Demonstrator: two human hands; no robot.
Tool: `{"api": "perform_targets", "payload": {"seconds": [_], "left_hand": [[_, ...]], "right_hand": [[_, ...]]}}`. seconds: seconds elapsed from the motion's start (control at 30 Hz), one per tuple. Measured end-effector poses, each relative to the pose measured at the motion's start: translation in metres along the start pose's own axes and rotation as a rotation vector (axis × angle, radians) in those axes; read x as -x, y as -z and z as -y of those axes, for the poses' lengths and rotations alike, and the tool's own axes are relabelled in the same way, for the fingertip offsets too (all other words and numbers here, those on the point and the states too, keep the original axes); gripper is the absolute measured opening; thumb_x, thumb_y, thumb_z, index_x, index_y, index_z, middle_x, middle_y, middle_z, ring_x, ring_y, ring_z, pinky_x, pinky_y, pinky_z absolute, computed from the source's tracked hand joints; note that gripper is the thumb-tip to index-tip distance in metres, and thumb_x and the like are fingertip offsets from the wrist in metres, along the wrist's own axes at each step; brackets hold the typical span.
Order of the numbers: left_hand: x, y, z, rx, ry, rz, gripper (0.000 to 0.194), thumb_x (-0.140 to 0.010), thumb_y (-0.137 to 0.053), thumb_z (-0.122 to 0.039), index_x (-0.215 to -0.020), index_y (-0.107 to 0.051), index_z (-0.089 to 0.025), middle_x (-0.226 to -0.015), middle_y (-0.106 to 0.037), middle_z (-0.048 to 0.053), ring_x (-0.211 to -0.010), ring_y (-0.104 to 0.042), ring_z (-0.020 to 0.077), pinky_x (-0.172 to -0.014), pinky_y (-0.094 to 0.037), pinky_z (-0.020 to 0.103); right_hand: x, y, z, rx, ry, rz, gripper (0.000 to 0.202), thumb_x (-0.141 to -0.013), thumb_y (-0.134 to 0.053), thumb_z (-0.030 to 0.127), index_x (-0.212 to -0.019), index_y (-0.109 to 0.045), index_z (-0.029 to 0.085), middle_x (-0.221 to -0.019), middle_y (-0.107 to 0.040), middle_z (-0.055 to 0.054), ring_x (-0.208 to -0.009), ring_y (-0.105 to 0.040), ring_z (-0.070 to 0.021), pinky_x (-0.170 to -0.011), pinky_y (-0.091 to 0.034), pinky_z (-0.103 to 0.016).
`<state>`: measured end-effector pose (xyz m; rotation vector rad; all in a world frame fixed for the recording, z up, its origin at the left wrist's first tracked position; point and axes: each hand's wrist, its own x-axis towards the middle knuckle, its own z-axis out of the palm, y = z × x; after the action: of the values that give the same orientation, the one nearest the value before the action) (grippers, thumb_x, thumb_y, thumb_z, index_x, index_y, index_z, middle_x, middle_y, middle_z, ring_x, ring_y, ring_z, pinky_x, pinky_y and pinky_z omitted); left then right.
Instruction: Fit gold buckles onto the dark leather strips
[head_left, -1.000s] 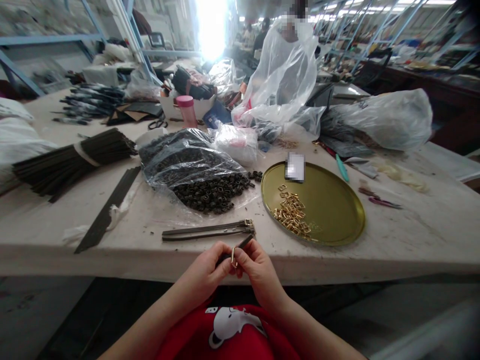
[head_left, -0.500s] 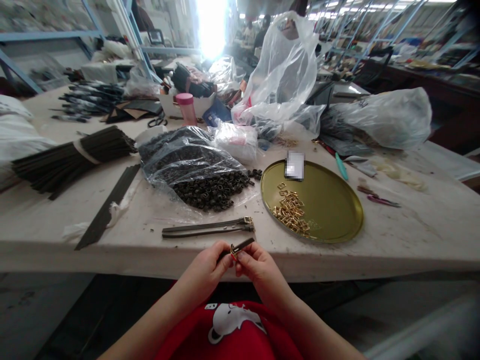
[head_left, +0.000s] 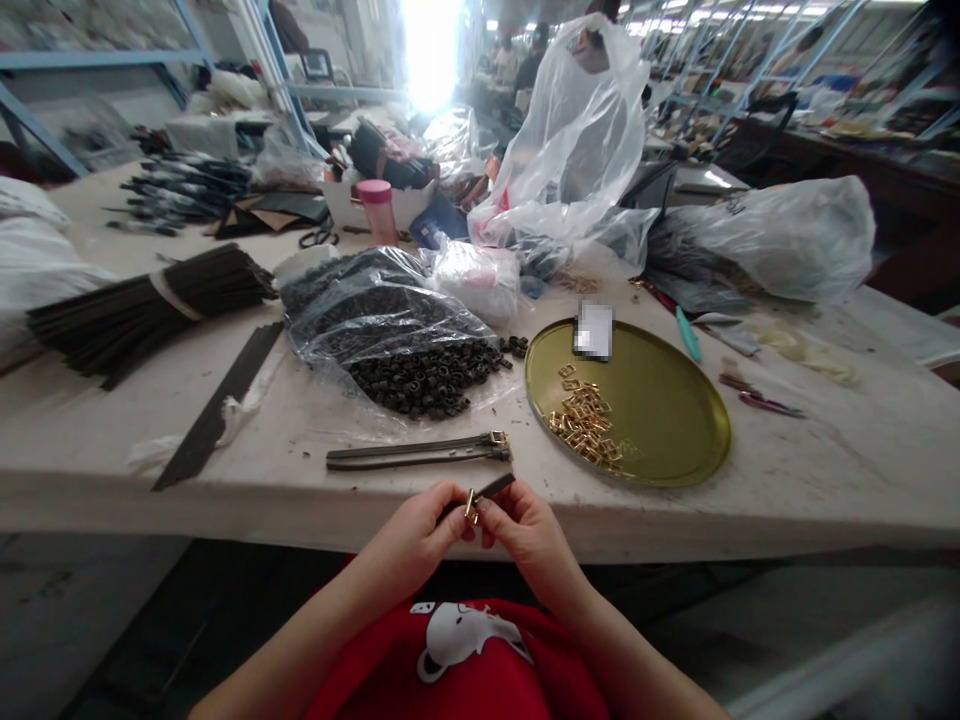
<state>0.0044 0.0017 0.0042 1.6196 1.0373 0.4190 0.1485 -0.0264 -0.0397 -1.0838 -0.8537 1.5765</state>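
Just off the table's front edge, my two hands meet around a small gold buckle (head_left: pixel 471 507) and a dark strap (head_left: pixel 496 486). My left hand (head_left: pixel 421 527) is closed, pinching the buckle between thumb and fingers. My right hand (head_left: pixel 529 535) is closed on the strap, whose end sticks up above its fingers. How strap and buckle join is partly hidden by the fingertips. Beyond my hands lie dark straps with gold buckles (head_left: pixel 420 453) at their right end. To the right, a round gold-coloured tray (head_left: pixel 667 430) bears a pile of loose buckles (head_left: pixel 585 425).
A clear plastic bag (head_left: pixel 375 310) spills small dark loops (head_left: pixel 427 380) onto the table. At left lie a bound bundle of dark strips (head_left: pixel 150 300) and a flat dark strip (head_left: pixel 225 410). A pink-lidded jar (head_left: pixel 377 212), a teal-handled tool (head_left: pixel 687 333) and pliers (head_left: pixel 769 404) lie farther off.
The buckle has turned between my fingers and now shows more of its frame. Both hands stay close together in nearly the same place. The view has shifted slightly.
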Motion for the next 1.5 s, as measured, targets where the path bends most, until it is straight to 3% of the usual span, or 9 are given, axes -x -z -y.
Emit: {"api": "perform_targets", "payload": {"seconds": [0.37, 0.7, 0.97, 1.17, 1.5], "left_hand": [[-0.003, -0.002, -0.003, 0.053, 0.045, -0.001, 0.021, -0.084, -0.04, -0.027, -0.072, -0.053, -0.016, -0.068, -0.055, -0.001, -0.064, -0.049, 0.0134, -0.058, -0.037, 0.023], [-0.001, -0.004, -0.002, 0.084, 0.071, 0.027, 0.018, -0.083, -0.04, -0.027, -0.075, -0.051, -0.016, -0.068, -0.054, -0.001, -0.063, -0.049, 0.0132, -0.057, -0.037, 0.022], [0.0, -0.007, -0.006, 0.038, 0.073, -0.009, 0.021, -0.083, -0.039, -0.03, -0.07, -0.049, -0.017, -0.066, -0.054, 0.0, -0.062, -0.048, 0.0135, -0.057, -0.037, 0.023], [-0.001, -0.005, -0.009, 0.021, 0.067, -0.008, 0.019, -0.082, -0.041, -0.028, -0.069, -0.049, -0.017, -0.065, -0.054, -0.001, -0.063, -0.049, 0.0137, -0.059, -0.037, 0.022], [-0.004, -0.006, -0.003, 0.023, 0.047, 0.002, 0.017, -0.083, -0.042, -0.025, -0.074, -0.052, -0.016, -0.067, -0.054, -0.002, -0.064, -0.049, 0.0132, -0.059, -0.037, 0.022]], "right_hand": [[0.002, 0.007, 0.007, -0.034, -0.033, 0.052, 0.02, -0.076, -0.059, 0.036, -0.075, -0.056, 0.016, -0.065, -0.054, 0.002, -0.052, -0.048, -0.0075, -0.049, -0.04, -0.02], [0.002, 0.005, 0.01, 0.025, -0.032, -0.009, 0.024, -0.073, -0.061, 0.038, -0.071, -0.051, 0.017, -0.06, -0.049, 0.004, -0.049, -0.041, -0.007, -0.047, -0.036, -0.021], [0.006, 0.006, 0.008, 0.516, 0.235, -0.178, 0.014, -0.073, -0.059, 0.025, -0.064, -0.049, 0.019, -0.055, -0.049, 0.004, -0.052, -0.041, -0.0095, -0.05, -0.032, -0.023], [0.001, 0.007, 0.015, 0.273, 0.098, -0.016, 0.019, -0.077, -0.054, 0.033, -0.067, -0.046, 0.019, -0.061, -0.049, 0.003, -0.055, -0.044, -0.0095, -0.051, -0.036, -0.022], [-0.002, 0.008, 0.017, 0.114, -0.003, 0.058, 0.027, -0.076, -0.056, 0.042, -0.068, -0.047, 0.018, -0.06, -0.051, 0.003, -0.052, -0.045, -0.0086, -0.05, -0.037, -0.023]]}}
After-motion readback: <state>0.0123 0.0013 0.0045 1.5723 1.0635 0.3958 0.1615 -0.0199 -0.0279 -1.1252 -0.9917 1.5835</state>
